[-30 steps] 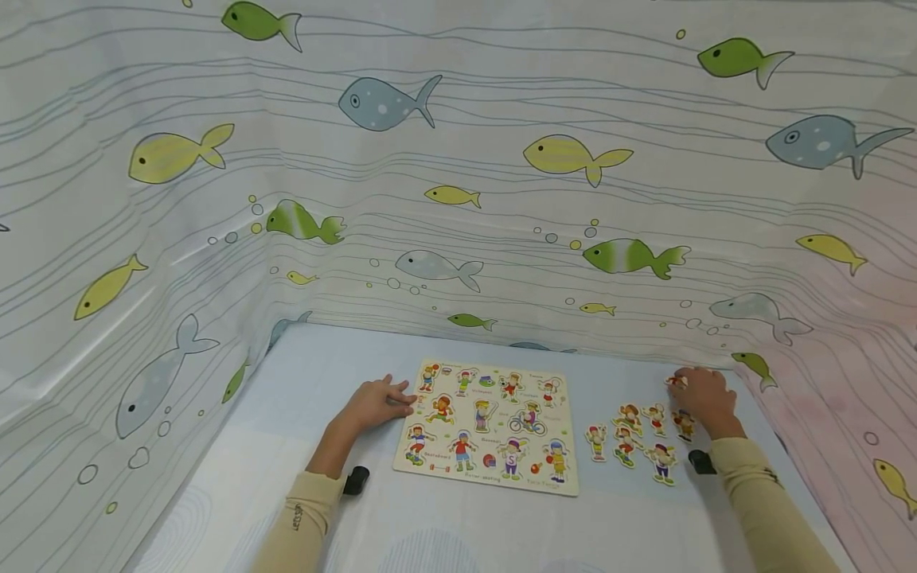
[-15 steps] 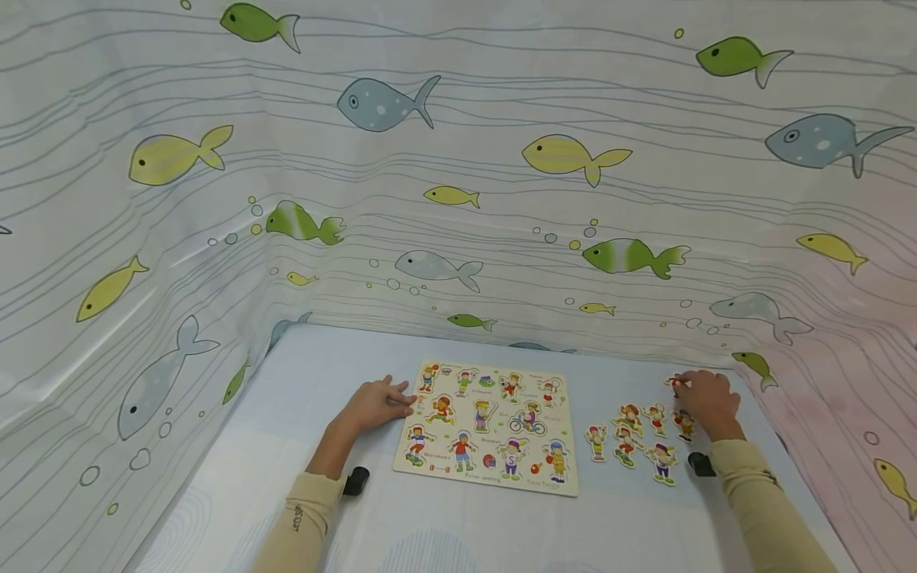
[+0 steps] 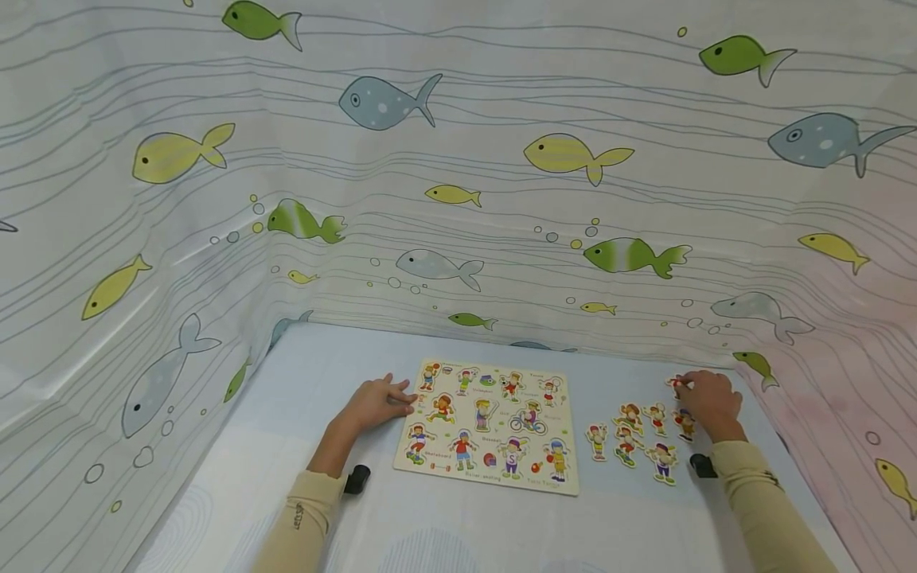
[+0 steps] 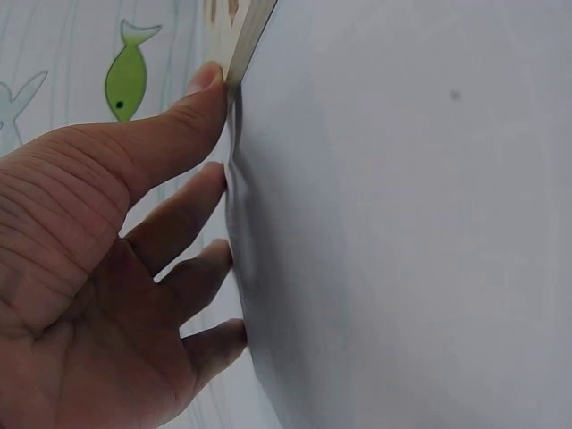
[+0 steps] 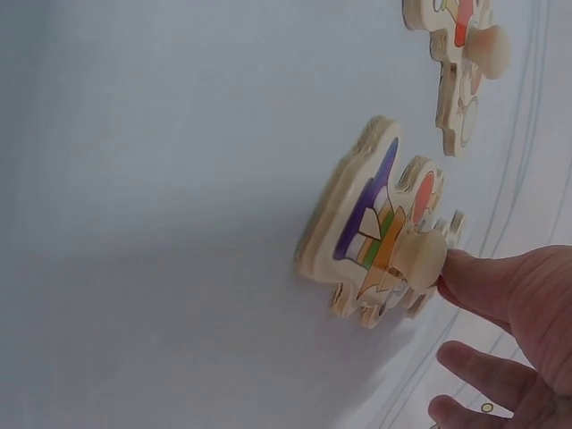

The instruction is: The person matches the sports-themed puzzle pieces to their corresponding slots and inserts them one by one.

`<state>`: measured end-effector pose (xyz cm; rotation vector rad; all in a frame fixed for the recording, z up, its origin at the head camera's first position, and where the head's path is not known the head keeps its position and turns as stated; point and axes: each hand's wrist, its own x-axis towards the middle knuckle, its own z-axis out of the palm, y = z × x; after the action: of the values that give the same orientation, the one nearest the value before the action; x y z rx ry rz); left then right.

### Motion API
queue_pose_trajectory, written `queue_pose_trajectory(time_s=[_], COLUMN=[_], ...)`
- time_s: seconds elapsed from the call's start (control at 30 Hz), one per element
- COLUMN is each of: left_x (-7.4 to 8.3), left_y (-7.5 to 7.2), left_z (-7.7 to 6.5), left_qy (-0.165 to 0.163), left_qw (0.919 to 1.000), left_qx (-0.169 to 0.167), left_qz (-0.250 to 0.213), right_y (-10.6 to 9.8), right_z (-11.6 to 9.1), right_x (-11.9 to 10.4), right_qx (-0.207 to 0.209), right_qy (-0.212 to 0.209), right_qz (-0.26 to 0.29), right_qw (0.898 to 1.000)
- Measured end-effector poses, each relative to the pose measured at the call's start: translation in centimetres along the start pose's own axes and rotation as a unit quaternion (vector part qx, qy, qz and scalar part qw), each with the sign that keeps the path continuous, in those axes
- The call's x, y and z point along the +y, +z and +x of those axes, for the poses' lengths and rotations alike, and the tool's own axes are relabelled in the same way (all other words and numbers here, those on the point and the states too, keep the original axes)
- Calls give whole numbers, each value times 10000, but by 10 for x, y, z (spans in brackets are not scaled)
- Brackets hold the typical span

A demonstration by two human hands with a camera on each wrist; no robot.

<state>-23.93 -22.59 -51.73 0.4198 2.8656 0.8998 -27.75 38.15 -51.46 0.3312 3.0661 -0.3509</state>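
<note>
My left hand [image 3: 377, 402] rests at the left edge of a cream wooden puzzle board [image 3: 494, 476] printed with sporty children. Seen by the left wrist camera, its thumb [image 4: 192, 121] touches the board's edge while the spread fingers rest on the cloth. My right hand [image 3: 711, 402] pinches a small red-and-white puzzle piece [image 3: 674, 382] at the far right; the grip is partly hidden. Just below lies a puzzle piece with purple trousers [image 3: 684, 424]. Its round wooden knob [image 5: 420, 257] overlaps the thumb in the right wrist view.
Several knobbed puzzle pieces, such as a purple-capped figure [image 3: 663, 461], lie between the board and my right hand. A fish-printed curtain [image 3: 444, 231] encloses the pale blue tabletop [image 3: 322, 366] at the back and sides.
The right hand shifts very slightly to the right, uncovering more of the piece at its fingertips. The left hand and the board stay put.
</note>
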Motion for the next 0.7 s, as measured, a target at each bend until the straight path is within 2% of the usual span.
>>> queue_pose_trajectory(time_s=[0.4,0.7], left_x=[2,0], left_y=[-1,1], left_z=[-1,0], left_qy=[-88,-74], left_qw=[10000,9999], left_qx=[-20,-61], left_qz=[38,48], right_y=[0,0], right_z=[0,-8], right_x=[-3,-17], right_qx=[256,509], right_qy=[-180,-660], right_qz=[-92,-191], right_qw=[9995,9963])
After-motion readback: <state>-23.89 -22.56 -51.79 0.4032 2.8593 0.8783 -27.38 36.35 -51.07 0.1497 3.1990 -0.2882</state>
